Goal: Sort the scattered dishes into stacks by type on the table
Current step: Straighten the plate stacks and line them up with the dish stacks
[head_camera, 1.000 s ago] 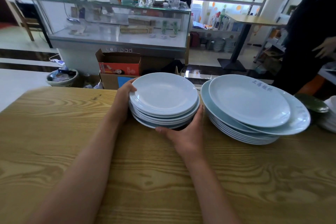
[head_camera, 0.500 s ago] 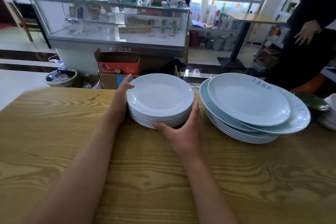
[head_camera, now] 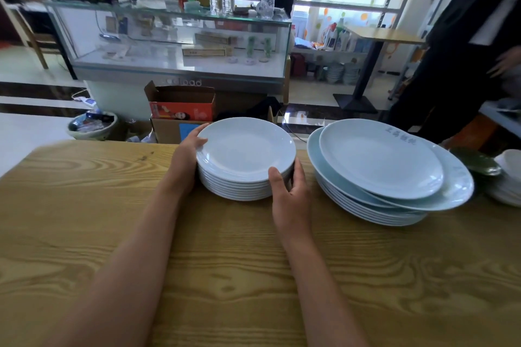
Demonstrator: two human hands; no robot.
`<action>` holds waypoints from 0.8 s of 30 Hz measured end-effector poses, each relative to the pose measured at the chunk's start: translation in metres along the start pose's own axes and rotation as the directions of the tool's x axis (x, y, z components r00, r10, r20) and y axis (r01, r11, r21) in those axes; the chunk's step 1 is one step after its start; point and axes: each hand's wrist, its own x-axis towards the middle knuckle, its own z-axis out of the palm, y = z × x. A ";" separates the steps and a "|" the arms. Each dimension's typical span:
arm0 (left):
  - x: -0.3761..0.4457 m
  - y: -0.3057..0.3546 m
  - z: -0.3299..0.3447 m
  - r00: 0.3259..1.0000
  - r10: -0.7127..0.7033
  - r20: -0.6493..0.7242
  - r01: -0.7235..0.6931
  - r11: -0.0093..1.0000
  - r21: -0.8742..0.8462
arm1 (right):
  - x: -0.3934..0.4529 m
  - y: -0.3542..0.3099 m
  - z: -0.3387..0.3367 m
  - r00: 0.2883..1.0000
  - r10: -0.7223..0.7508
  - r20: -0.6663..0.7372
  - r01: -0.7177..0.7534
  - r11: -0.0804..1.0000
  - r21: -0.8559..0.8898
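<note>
Both my hands clasp the small-plate stack at the far middle of the wooden table.

Head view: I count two stacks on the wood-grain table. The stack of small plates shows about eight glossy, round, pale-blue rims, squared up and lying flat, faces up; being round, they have no long axis. My left hand curls its fingers over the far left rim, thumb hidden. My right hand clamps the near right edge, thumb on the top plate's rim, fingers wrapped round the side. Just to the right, apart from it, the stack of large plates holds roughly eight, its top two slid off-centre, the uppermost bearing grey lettering at its far rim. One dark green dish and some white crockery lie at the right edge.
</note>
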 end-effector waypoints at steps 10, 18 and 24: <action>0.006 -0.004 -0.012 0.992 0.092 -0.089 -0.082 0.990 0.115 | 0.022 -0.002 0.011 0.992 0.058 0.116 -0.059 0.998 0.005; 0.004 0.007 -0.015 0.988 0.146 -0.054 -0.125 0.950 0.284 | 0.012 -0.005 0.011 0.996 0.010 0.090 0.000 0.994 -0.106; -0.029 0.038 0.004 0.852 0.513 -0.106 -0.267 0.600 0.755 | -0.035 -0.008 -0.032 0.953 0.047 0.299 0.156 0.772 -0.617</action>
